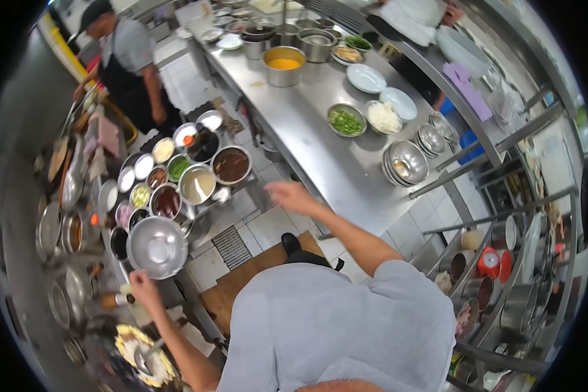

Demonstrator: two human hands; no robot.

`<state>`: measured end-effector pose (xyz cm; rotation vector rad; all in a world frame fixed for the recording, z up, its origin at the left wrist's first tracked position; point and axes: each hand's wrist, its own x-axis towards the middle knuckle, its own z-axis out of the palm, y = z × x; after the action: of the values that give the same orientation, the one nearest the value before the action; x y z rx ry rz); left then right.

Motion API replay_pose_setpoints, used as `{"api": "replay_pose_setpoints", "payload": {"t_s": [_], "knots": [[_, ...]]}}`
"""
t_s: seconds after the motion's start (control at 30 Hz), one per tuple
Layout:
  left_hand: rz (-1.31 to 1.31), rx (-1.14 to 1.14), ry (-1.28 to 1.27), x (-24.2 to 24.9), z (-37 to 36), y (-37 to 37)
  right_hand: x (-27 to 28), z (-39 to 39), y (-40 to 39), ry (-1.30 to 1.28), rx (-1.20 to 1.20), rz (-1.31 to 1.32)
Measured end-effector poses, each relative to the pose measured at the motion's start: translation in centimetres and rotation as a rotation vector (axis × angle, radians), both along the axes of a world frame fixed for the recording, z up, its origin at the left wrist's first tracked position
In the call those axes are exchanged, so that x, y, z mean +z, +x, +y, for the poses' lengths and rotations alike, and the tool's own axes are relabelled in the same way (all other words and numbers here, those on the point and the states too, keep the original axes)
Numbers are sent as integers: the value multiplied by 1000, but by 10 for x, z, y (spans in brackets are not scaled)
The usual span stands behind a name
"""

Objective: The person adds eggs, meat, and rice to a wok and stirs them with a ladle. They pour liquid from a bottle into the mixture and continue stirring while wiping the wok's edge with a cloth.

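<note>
At the near rim of a wide steel mixing bowl (pixel 157 248), my left hand (pixel 142 286) has its fingers closed on the edge. Only a pale shine shows inside the bowl. It sits tilted beside a cluster of seasoning pots, close to a pot of dark red sauce (pixel 166 201) and a pot of cloudy liquid (pixel 197 184). My right hand (pixel 287 196) is held out in the air between the seasoning pots and the steel counter (pixel 294 127), fingers loosely apart and nothing visible in them. A pot of brown sauce (pixel 231 164) is the nearest container to it.
On the counter stand a pot of orange liquid (pixel 284 65), a bowl of chopped greens (pixel 346 121) and stacked steel bowls (pixel 405 163). A ladle (pixel 149 353) rests in a yellow-edged container at lower left. Another person (pixel 127 72) stands at the upper left. Shelves (pixel 483 294) line the right.
</note>
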<state>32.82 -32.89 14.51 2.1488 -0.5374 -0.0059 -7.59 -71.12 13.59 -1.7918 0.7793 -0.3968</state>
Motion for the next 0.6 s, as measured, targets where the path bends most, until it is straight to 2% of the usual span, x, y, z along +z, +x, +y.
{"api": "replay_pose_setpoints", "payload": {"t_s": [0.03, 0.07, 0.1, 0.13, 0.17, 0.23, 0.33, 0.47, 0.6], "knots": [[9, -111, -28, -12, -49, -17, -5, -34, -33, 147, -206, -144], [32, -170, -36, -17, -97, -39, -4, -70, -65, 302, -433, -176], [197, -210, -110, -13, -145, -66, -1, -99, -91, 341, -650, -291], [162, -316, -117, -33, -182, -71, -7, -127, -114, 402, -818, -454], [402, -350, -158, -8, -224, -104, -23, -157, -137, 457, -986, -619], [415, -464, -128, -22, -288, -128, -69, -221, -182, 666, -1262, -894], [517, -551, -128, -7, -359, -174, -86, -276, -211, 697, -1627, -987], [653, -577, -115, -22, -416, -185, -86, -304, -216, 454, -1802, -927], [816, -540, -175, -36, -462, -184, -91, -306, -216, 388, -1753, -975]]}}
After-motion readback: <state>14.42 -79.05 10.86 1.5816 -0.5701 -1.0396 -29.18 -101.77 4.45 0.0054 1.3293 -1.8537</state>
